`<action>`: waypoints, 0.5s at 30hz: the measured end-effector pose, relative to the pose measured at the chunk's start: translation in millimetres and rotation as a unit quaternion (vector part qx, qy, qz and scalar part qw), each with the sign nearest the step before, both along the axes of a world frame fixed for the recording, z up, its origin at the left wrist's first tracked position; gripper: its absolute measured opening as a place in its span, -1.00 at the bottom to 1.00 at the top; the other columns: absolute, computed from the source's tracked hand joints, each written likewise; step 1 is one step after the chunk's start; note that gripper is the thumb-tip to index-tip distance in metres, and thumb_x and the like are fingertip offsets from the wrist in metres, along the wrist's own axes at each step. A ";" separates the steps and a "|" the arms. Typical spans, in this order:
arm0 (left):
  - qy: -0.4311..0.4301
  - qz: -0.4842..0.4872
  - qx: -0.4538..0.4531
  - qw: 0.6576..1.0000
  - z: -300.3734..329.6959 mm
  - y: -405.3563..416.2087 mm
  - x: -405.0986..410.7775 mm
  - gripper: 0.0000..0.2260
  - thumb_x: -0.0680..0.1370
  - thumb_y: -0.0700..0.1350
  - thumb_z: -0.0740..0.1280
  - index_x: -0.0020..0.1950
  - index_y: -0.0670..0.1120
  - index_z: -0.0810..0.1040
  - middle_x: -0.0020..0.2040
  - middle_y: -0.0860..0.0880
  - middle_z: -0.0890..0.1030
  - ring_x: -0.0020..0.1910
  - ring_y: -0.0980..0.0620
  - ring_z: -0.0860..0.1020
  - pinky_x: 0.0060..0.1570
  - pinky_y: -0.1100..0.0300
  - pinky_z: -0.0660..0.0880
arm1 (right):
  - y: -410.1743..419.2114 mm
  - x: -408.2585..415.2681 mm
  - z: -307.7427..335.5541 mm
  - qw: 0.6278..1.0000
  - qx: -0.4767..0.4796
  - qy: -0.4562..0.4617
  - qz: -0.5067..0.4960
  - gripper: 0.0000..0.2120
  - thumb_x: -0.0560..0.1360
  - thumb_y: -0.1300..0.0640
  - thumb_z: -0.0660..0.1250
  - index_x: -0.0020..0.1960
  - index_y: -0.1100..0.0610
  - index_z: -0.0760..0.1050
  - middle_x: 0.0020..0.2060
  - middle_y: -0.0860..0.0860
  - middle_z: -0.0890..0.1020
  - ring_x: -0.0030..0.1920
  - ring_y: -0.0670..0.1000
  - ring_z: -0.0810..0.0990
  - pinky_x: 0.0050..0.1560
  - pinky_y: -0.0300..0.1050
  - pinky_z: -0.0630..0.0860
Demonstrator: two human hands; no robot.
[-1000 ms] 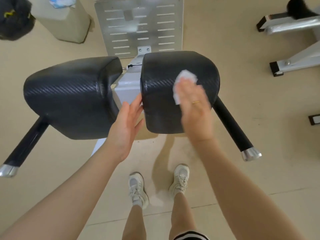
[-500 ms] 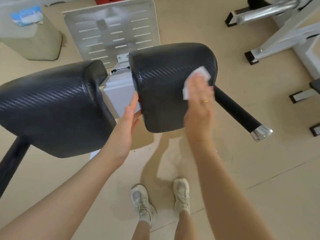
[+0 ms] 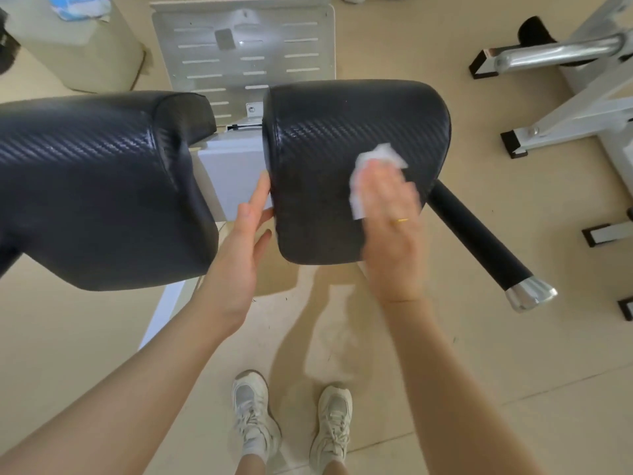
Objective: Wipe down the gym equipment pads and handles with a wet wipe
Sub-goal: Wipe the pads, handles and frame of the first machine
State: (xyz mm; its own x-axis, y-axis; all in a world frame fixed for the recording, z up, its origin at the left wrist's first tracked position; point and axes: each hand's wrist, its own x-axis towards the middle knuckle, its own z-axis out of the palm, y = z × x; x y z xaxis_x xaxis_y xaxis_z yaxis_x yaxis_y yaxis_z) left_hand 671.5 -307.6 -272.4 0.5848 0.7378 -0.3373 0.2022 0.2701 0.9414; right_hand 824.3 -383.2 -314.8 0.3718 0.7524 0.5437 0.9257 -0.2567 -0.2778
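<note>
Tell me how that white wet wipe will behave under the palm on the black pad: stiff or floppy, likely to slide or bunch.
The wet wipe looks thin and floppy: it lies crumpled, edges sticking out past the right hand. It will probably bunch or fold while pushed, since flat fingers press it rather than grip it. The right pad has a glossy woven-textured cover, so the wipe likely glides easily.

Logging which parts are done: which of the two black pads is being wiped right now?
The right pad: the right hand presses the white wet wipe flat against it. The left pad has no wipe on it.
</note>
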 end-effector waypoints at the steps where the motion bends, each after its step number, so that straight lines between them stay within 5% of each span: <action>1: 0.005 0.011 0.007 1.000 -1.1 -2.3 3.4 -0.51 0.54 0.30 -0.16 0.46 0.29 0.10 0.40 0.36 0.26 0.39 0.29 0.25 0.46 0.10 0.13 | -8.7 17.0 0.5 0.999 0.017 0.019 -0.043 -0.61 0.53 0.39 0.14 0.34 0.22 0.30 0.24 0.16 0.50 0.29 0.05 0.36 0.36 -0.08 0.29; 4: 0.000 0.042 0.020 0.999 -3.8 -9.8 12.3 -0.60 0.49 0.34 -0.11 0.32 0.46 0.16 0.23 0.53 0.32 0.29 0.44 0.28 0.41 0.22 0.17 | -15.4 28.5 -4.0 0.994 0.070 0.034 -0.074 -0.58 0.49 0.42 0.17 0.34 0.33 0.31 0.29 0.22 0.44 0.36 0.08 0.29 0.46 -0.17 0.04; 8: -0.043 0.046 0.042 0.997 -9.7 -13.9 14.0 -0.54 0.57 0.20 -0.14 0.47 0.21 0.14 0.39 0.29 0.32 0.38 0.26 0.28 0.43 0.05 0.18 | 10.0 -23.7 -13.6 0.993 0.081 0.070 0.046 -0.70 0.58 0.33 0.10 0.31 0.31 0.33 0.23 0.23 0.50 0.30 0.09 0.32 0.43 -0.21 0.02; 11: -0.049 0.082 0.014 0.995 -13.2 -19.1 12.5 -0.54 0.60 0.14 -0.15 0.49 0.12 0.12 0.40 0.24 0.31 0.34 0.28 0.32 0.42 0.16 0.19 | 17.3 -61.4 -13.1 0.970 0.037 0.181 0.159 -0.68 0.61 0.25 0.04 0.29 0.27 0.42 0.27 0.16 0.50 0.32 -0.02 0.31 0.41 -0.31 0.09; 15: -0.035 0.056 0.018 0.998 -11.1 -22.5 11.9 -0.46 0.53 0.21 -0.14 0.50 0.15 0.09 0.46 0.22 0.24 0.41 0.29 0.22 0.46 0.11 0.12 | 4.2 -37.9 -12.3 0.974 0.054 0.164 0.146 -0.67 0.63 0.19 -0.04 0.34 0.17 0.34 0.26 0.12 0.50 0.33 -0.07 0.29 0.43 -0.29 -0.04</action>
